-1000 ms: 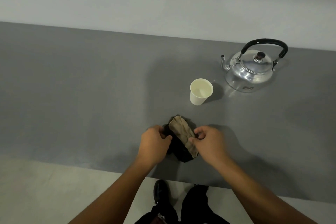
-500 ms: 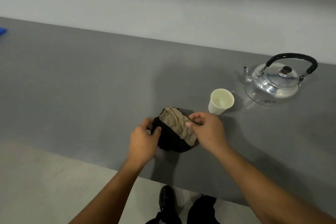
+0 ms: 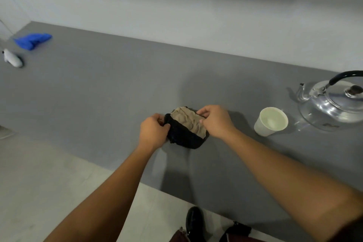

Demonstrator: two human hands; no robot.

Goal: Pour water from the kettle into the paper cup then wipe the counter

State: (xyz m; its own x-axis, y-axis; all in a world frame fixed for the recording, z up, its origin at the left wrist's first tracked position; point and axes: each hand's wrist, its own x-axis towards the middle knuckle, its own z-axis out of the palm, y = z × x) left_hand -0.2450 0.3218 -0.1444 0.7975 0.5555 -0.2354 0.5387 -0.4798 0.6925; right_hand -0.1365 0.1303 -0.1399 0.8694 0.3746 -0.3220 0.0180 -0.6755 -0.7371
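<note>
Where the pale wall point(image 3: 176, 15) meets the far edge, a long grey counter point(image 3: 98, 94), matte and bare across its middle. Beyond the near edge, light floor point(image 3: 39, 192), plus a black shoe point(image 3: 194, 222) low in view. At the far left end, a blue cloth point(image 3: 32, 41) in a heap and, just beside it, a small white thing point(image 3: 12, 58), too blurred to name. On the right, upright and near each other but apart: a white paper cup point(image 3: 271, 122), seemingly with water inside, though hard to judge, and a shiny metal kettle point(image 3: 332, 108) with a black handle, spout toward the cup, partly cut off by the frame's edge. Near the middle of the counter, left of the cup, a bunched rag point(image 3: 186, 129), tan on top, black beneath, resting on the surface. Both bare forearms reaching forward from below. Left hand point(image 3: 154, 131) knuckles up, fingers and thumb pinched on the rag's black left edge. Right hand point(image 3: 215, 121) angled across from the right, fingertips closed on the tan fold at the rag's far right corner.
</note>
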